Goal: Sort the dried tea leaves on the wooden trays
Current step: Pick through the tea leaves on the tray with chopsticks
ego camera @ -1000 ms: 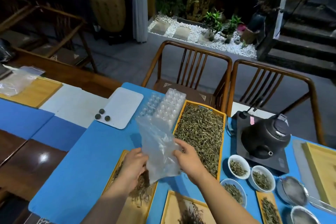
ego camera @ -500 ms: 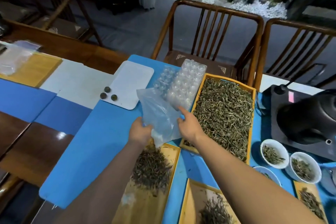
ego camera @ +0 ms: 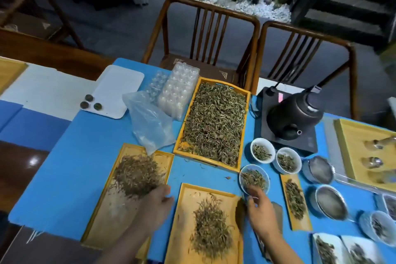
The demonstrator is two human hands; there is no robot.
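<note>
On the left wooden tray (ego camera: 102, 206), left hand (ego camera: 155, 204) rests loosely curled beside the tea pile (ego camera: 137, 174); right hand (ego camera: 260, 210), fingers relaxed, touches a small bowl (ego camera: 254, 178), gripping nothing.

On the table (ego camera: 70, 169): two near trays (ego camera: 132, 197) (ego camera: 205, 223) side by side, a full tray (ego camera: 214, 124) behind them, plastic bag (ego camera: 150, 122) to its left, kettle (ego camera: 295, 115) to its right, three bowls (ego camera: 278, 158) before the kettle.
</note>
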